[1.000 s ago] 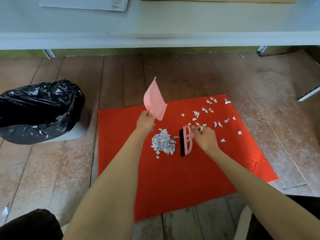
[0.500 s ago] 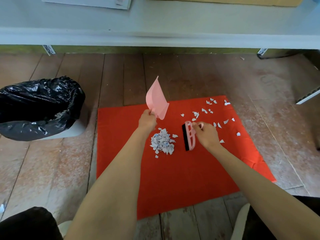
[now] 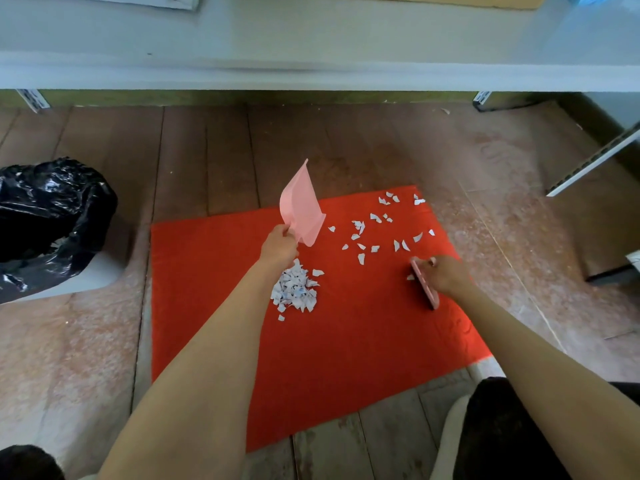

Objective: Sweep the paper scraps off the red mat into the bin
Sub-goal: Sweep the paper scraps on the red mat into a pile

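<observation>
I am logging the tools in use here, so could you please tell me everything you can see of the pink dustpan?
The dustpan is pale pink, thin, slightly see-through plastic by its look, with a flat blade and low side walls. It is tipped up almost on end, wide edge uppermost, over the far part of the red mat. It looks empty. The left hand grips its lower end; nothing else visibly touches it.
</observation>
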